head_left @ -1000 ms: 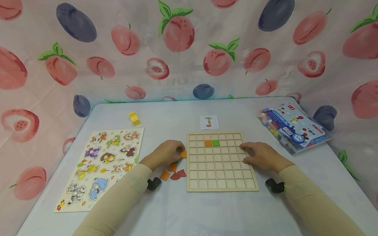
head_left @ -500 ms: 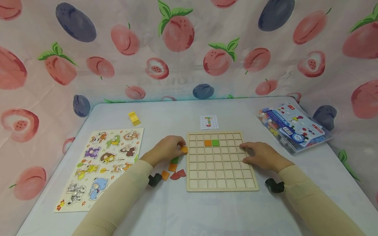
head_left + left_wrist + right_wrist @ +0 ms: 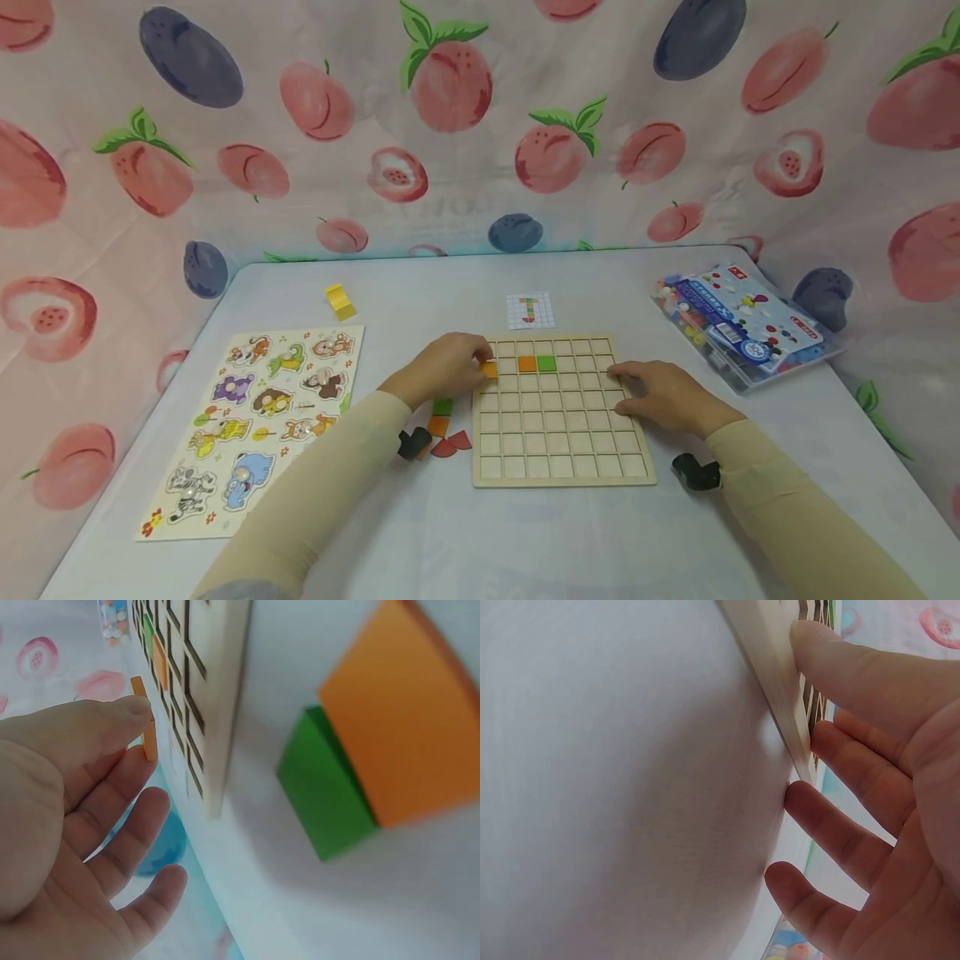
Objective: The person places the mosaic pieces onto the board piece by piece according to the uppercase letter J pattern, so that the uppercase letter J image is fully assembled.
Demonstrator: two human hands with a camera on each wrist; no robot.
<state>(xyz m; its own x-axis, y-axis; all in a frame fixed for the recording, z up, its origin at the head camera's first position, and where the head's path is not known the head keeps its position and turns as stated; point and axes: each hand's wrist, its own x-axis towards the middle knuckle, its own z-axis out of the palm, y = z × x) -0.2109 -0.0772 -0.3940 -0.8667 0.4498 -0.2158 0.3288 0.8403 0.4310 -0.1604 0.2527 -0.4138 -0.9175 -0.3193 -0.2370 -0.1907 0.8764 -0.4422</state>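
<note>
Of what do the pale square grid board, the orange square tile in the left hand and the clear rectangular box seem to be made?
Pale square grid board: probably unpainted wood, matt, with plain beige edges.
Orange square tile: painted wood or plastic, unclear; smooth, evenly coloured.
Clear rectangular box: likely smooth plastic; colourful contents show through.

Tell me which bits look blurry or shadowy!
Left wrist view: the close-up orange tile is blurry, while the left hand looks clearer; right wrist view: a wide, soft shadow dims part of the white tabletop beside the wooden board; head view: mostly sharp, but the small pattern card lacks crisp detail.
</note>
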